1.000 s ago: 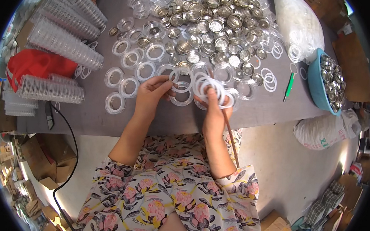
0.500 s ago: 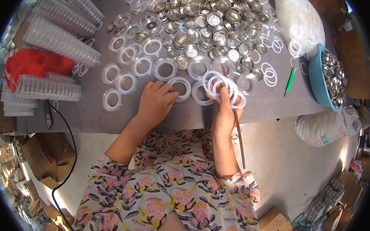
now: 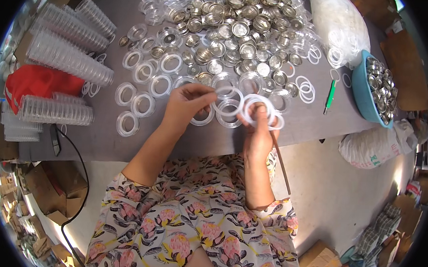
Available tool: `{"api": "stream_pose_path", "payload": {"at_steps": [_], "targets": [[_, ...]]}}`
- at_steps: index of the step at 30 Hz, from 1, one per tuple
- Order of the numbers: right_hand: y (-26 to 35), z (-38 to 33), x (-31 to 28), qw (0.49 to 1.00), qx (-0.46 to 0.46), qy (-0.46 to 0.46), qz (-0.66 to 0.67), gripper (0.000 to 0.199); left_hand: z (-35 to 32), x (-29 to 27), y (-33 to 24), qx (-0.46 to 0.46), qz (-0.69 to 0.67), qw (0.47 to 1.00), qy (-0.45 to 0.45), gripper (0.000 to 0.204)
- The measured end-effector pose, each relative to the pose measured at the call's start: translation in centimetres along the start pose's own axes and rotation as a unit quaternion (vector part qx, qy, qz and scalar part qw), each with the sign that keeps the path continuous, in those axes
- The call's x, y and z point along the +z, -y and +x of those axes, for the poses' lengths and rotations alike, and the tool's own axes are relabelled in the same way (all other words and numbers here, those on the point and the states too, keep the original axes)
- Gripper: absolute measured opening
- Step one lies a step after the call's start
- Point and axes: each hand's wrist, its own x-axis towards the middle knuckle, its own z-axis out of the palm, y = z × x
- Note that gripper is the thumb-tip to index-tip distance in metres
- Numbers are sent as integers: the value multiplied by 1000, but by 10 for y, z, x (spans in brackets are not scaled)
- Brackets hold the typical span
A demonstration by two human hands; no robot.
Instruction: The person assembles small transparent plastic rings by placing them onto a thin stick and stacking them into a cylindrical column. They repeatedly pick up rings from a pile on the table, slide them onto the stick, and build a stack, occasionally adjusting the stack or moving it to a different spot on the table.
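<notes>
A person in a flower-printed garment [image 3: 180, 228] is working at a grey-covered table [image 3: 112, 142] just across from where I am standing, both bare hands raised over its near edge and keeping well clear of each other. The left hand [image 3: 189, 105] is pinching a single white ring [image 3: 230, 88] at its left side between thumb and fingertips, the ring facing up in the gap between the two hands. The right hand [image 3: 258, 140] is closing on a bunch of white rings [image 3: 248, 105], the thumb pressing over them, while a thin brown stick [image 3: 282, 166] is slanting out below the same grip toward the body; the fingers behind the bunch are mostly hiding from view.

Under and beside the hands, clear round cases [image 3: 169, 86] are lying in loose rows. Beyond them, a heap of silvery metal caps [image 3: 240, 29] is spreading over the far side of the table. To the left, long stacks of clear round pieces [image 3: 68, 58] are leaning on their sides around a red cloth [image 3: 45, 82]. To the right, loose white rings [image 3: 307, 88] are overlapping near a green-handled tool [image 3: 331, 93], and a blue basin [image 3: 363, 98] is holding more metal caps beside a bulging whitish plastic bag [image 3: 341, 19]. A black cable [image 3: 86, 185] is hanging past the table's left front edge, near an open cardboard box [image 3: 56, 188].
</notes>
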Motion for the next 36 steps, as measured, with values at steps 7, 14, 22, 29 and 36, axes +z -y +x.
{"api": "stream_pose_path", "payload": {"at_steps": [7,14,22,29,36], "targets": [[10,11,-17,998,-49,-33,3,19,51,7,27,486,454,740,-101,9],[12,12,-22,998,-27,-50,-16,21,48,3,26,364,619,693,65,10],[6,10,-16,999,40,-8,-27,21,23,32,-7,215,301,924,103,24],[9,7,-16,997,58,45,-1,22,21,30,5,15,10,997,72,19],[17,14,-32,998,-31,-55,1,26,2,28,36,408,385,826,-55,11]]}}
